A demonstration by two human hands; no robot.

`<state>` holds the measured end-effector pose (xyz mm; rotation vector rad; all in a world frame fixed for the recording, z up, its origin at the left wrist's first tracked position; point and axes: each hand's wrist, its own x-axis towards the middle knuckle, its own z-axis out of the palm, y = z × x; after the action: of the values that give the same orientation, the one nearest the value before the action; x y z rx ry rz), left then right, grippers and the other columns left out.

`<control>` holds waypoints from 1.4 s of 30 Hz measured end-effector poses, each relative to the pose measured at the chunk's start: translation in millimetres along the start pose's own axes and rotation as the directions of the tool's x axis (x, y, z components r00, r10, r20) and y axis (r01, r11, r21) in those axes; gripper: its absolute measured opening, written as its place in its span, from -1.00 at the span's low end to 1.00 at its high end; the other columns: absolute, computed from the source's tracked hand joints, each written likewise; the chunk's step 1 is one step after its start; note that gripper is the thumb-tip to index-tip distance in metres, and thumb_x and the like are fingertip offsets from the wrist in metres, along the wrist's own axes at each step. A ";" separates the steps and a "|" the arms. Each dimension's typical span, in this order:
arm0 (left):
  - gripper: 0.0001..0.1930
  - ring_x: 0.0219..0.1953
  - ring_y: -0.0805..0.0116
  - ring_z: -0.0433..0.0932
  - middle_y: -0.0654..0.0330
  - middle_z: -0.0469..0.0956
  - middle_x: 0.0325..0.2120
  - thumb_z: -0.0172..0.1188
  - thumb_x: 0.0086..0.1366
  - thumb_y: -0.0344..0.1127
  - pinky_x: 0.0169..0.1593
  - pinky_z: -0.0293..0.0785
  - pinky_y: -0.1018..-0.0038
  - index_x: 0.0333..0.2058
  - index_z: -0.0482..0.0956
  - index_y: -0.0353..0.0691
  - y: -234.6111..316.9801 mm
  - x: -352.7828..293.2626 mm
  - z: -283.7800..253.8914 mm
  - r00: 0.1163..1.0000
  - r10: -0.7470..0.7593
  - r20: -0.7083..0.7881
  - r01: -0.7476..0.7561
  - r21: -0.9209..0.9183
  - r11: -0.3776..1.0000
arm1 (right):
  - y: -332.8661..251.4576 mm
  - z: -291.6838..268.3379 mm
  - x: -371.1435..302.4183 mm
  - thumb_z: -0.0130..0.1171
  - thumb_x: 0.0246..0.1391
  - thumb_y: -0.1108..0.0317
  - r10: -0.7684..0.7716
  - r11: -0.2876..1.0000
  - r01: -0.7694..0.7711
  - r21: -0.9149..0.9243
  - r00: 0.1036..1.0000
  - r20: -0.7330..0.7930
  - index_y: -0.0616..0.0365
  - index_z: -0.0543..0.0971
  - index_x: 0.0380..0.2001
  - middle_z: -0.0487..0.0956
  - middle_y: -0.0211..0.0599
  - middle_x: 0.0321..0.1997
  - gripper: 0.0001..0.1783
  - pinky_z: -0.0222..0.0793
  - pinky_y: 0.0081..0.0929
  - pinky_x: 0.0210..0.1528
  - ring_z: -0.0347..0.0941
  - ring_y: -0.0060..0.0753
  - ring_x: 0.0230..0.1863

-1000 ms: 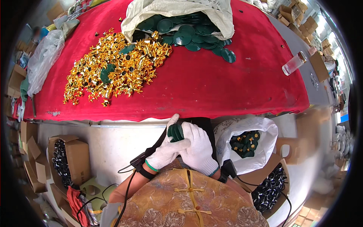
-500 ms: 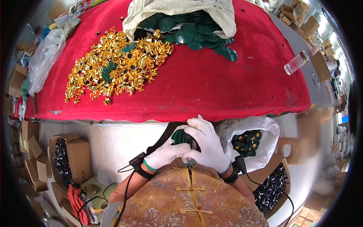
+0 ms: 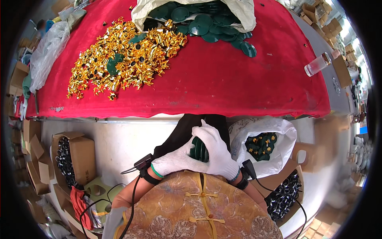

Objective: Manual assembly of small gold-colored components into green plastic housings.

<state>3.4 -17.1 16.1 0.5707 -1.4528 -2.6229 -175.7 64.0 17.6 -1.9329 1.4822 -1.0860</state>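
Observation:
White knitted gloves cover both hands, held together in front of my body below the table's near edge. A stack of dark green plastic discs (image 3: 198, 150) stands on edge between them. My left hand (image 3: 178, 159) closes round the stack's left side. My right hand (image 3: 217, 150) wraps over its top and right side, thumb and fingers curved. Most of the stack is covered by the gloves. On the table lie a heap of shiny gold claw-shaped pieces (image 3: 119, 59) and more green discs (image 3: 201, 24), spilling out of a pale woven sack (image 3: 243, 14).
The red-covered table (image 3: 223, 85) spans the far side. A drinking glass (image 3: 318, 64) lies at its right. Beside my right arm stand a white sack (image 3: 284, 137) of green discs with gold pieces and a carton of dark rings (image 3: 284, 197). Another carton (image 3: 83, 161) is at left.
Both hands have shifted slightly, the right fingers now curving over the stack of discs, which shows more between the gloves. The whole view has tilted a little.

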 end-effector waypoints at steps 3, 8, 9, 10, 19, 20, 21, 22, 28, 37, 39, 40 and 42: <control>-0.01 0.24 0.46 0.36 0.29 0.40 0.17 0.50 0.25 -0.29 0.34 0.31 0.47 0.50 0.04 -0.21 0.1 -0.5 0.5 0.999 -0.033 0.000 0.033 -0.054 0.998 | 2.7 2.3 -3.7 0.59 -0.14 0.05 0.033 0.998 -0.032 0.047 0.999 -0.022 0.22 0.40 0.31 0.46 0.05 0.28 -0.02 0.16 0.17 0.55 0.33 0.33 0.36; -0.02 0.25 0.46 0.35 0.26 0.40 0.19 0.49 0.25 -0.30 0.36 0.30 0.44 0.52 0.05 -0.21 3.3 -1.4 6.1 0.997 -0.032 -0.076 0.019 -0.167 0.986 | 1.6 6.5 -6.6 0.63 -0.18 0.19 0.040 0.997 -0.036 0.066 0.997 -0.069 0.20 0.39 0.32 0.47 0.04 0.30 -0.01 0.26 0.14 0.49 0.35 0.32 0.38; -0.02 0.25 0.46 0.35 0.26 0.40 0.19 0.49 0.25 -0.30 0.36 0.30 0.44 0.52 0.05 -0.21 5.4 -0.5 10.0 0.997 -0.029 -0.078 0.016 -0.169 0.985 | 1.5 8.0 -6.9 0.63 -0.18 0.19 0.038 0.997 -0.034 0.065 0.997 -0.064 0.20 0.39 0.32 0.47 0.04 0.30 -0.01 0.26 0.14 0.49 0.35 0.32 0.38; -0.03 0.26 0.45 0.34 0.25 0.40 0.19 0.48 0.27 -0.28 0.36 0.31 0.43 0.51 0.04 -0.21 9.2 0.2 16.4 0.989 -0.019 -0.145 -0.001 -0.137 0.991 | 1.9 10.0 -7.6 0.62 -0.18 0.23 0.050 0.995 -0.043 0.086 0.995 -0.084 0.20 0.39 0.32 0.47 0.03 0.30 -0.03 0.29 0.10 0.48 0.37 0.27 0.38; 0.05 0.41 0.32 0.21 0.07 0.25 0.29 0.56 0.23 -0.20 0.44 0.25 0.32 0.47 -0.02 -0.28 -35.6 12.7 13.6 0.956 0.221 -0.191 -0.170 0.253 0.953 | 29.0 29.2 -32.1 0.59 -0.08 0.20 0.151 0.878 -0.052 0.476 0.974 -0.170 0.22 0.35 0.37 0.51 -0.05 0.27 -0.03 0.27 -0.18 0.46 0.43 -0.08 0.37; 0.09 0.42 0.30 0.20 0.03 0.22 0.31 0.59 0.20 -0.20 0.47 0.22 0.30 0.48 -0.03 -0.29 -31.8 13.6 15.2 0.960 0.217 -0.180 -0.173 0.230 0.958 | 31.8 28.8 -30.9 0.59 -0.06 0.14 0.167 0.834 -0.047 0.550 0.971 -0.170 0.24 0.33 0.40 0.52 -0.08 0.28 0.01 0.26 -0.19 0.47 0.43 -0.14 0.37; 0.09 0.42 0.30 0.20 0.03 0.22 0.31 0.59 0.20 -0.20 0.47 0.22 0.30 0.48 -0.03 -0.29 -27.2 12.3 17.2 0.957 0.223 -0.185 -0.180 0.224 0.958 | 31.1 28.8 -32.1 0.59 -0.06 0.14 0.163 0.835 -0.050 0.547 0.974 -0.160 0.24 0.33 0.40 0.52 -0.08 0.28 0.01 0.26 -0.19 0.47 0.43 -0.14 0.37; 0.11 0.43 0.28 0.20 0.01 0.22 0.32 0.60 0.19 -0.19 0.48 0.21 0.29 0.49 -0.04 -0.31 -20.9 8.9 20.0 0.960 0.197 -0.200 -0.146 0.243 0.959 | 28.5 29.4 -33.5 0.58 -0.05 0.06 0.227 0.723 -0.065 0.687 0.963 -0.148 0.25 0.31 0.42 0.52 -0.10 0.29 0.05 0.26 -0.20 0.47 0.42 -0.18 0.37; 0.15 0.40 0.26 0.26 -0.01 0.23 0.34 0.60 0.17 -0.18 0.40 0.35 0.29 0.50 -0.07 -0.34 14.4 -3.6 32.8 0.969 0.092 -0.228 -0.044 0.208 0.977 | 19.5 19.8 -30.8 0.58 -0.04 -0.13 0.358 0.460 -0.131 0.878 0.932 -0.049 0.27 0.25 0.48 0.52 -0.10 0.30 0.17 0.24 -0.23 0.48 0.42 -0.23 0.37; -0.08 0.32 0.35 0.30 0.12 0.31 0.24 0.43 0.32 -0.28 0.39 0.30 0.36 0.48 0.01 -0.29 -3.9 2.4 28.4 0.927 0.147 -0.345 -0.150 0.017 0.989 | 8.9 15.1 -12.5 0.54 -0.01 0.28 0.251 0.889 -0.175 0.423 0.959 -0.131 0.21 0.35 0.39 0.52 -0.16 0.21 -0.08 0.36 -0.26 0.36 0.48 -0.19 0.23; -0.11 0.33 0.36 0.27 0.15 0.30 0.24 0.40 0.34 -0.30 0.43 0.23 0.36 0.48 0.02 -0.28 1.2 2.3 26.9 0.916 0.180 -0.358 -0.192 0.004 0.981 | -12.4 10.9 -2.7 0.53 -0.03 0.30 0.273 0.941 -0.253 0.223 0.960 -0.063 0.20 0.37 0.35 0.50 -0.04 0.19 -0.12 0.40 -0.19 0.34 0.49 -0.01 0.24; -0.09 0.36 0.36 0.24 0.15 0.28 0.27 0.40 0.33 -0.30 0.46 0.17 0.35 0.49 0.00 -0.27 3.3 3.1 23.6 0.934 0.183 -0.308 -0.187 0.016 0.982 | -12.8 13.1 -2.7 0.53 -0.03 0.30 0.274 0.941 -0.253 0.225 0.959 -0.070 0.20 0.37 0.35 0.50 -0.04 0.19 -0.12 0.40 -0.19 0.34 0.49 -0.01 0.24; -0.03 0.40 0.36 0.21 0.14 0.25 0.32 0.41 0.32 -0.29 0.48 0.11 0.35 0.53 -0.05 -0.25 -0.5 6.6 18.6 0.956 0.163 -0.244 -0.169 -0.007 0.986 | -9.9 18.1 -4.5 0.54 -0.08 0.30 0.296 0.952 -0.286 0.109 0.951 -0.088 0.18 0.37 0.33 0.51 -0.01 0.17 -0.11 0.41 -0.08 0.36 0.47 0.19 0.24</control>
<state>-9.4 -3.6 22.7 0.7051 -1.3266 -2.3462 -155.8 69.6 13.3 -1.5526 1.6758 -1.1115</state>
